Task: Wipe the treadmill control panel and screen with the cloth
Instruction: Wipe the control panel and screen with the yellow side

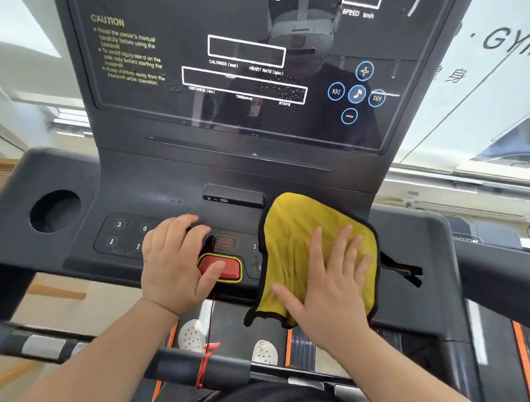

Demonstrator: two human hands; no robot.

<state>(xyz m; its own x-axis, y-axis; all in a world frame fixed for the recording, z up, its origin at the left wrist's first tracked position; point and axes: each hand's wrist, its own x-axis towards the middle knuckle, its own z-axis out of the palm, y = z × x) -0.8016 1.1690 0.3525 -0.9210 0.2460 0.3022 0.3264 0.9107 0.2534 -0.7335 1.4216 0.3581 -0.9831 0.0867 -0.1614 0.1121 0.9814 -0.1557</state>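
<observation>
Right hand [330,285]: open, fingers straight and spread, palm down flat on the cloth [295,230]. It presses the cloth against the control panel [167,204].

Cloth: yellow with a dark edge. It lies under the right hand and extends beyond its fingertips up the panel face. Its lower edge hangs off the panel's front lip beside the thumb.

Left hand [176,264]: open, holding nothing. It rests palm down on the panel to the left of the right hand, fingers loosely bent over the numbered keys. The thumb lies across the red stop key [230,269]; whether it presses the key cannot be told.

A red cord [209,329] hangs below the left thumb down to the handlebar [203,365] nearer the body.

A port block [233,197] sits just beyond the left fingertips, close to the cloth's upper left edge. A cup recess [55,211] lies well to the left of the left hand.

Screen [238,81]: dark, upright beyond both hands, untouched by either. What appear to be fine droplets speckle its lower centre.
</observation>
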